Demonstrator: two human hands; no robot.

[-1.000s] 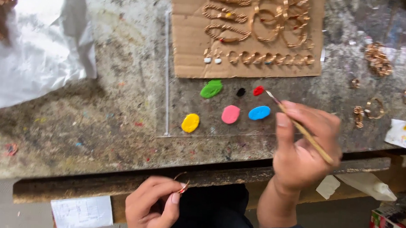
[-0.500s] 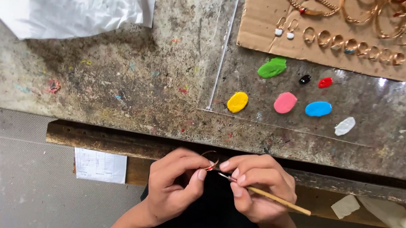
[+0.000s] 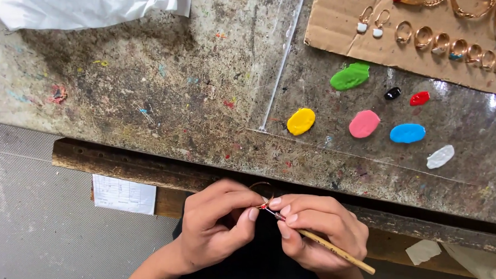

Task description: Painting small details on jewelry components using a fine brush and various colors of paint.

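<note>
Left hand pinches thin gold wire ring; right hand grips slim wooden paintbrush, tip touching ring (red dab there).

Bare table lies open left of the paint blobs; white paper blocks the far-left corner, cardboard with rings the far right.

Paint blobs, cardboard, white cloth.

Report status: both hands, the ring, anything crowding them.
Left hand pinching ring. Right hand holding brush, tip at ring. Bench edge close above; nothing between.
</note>
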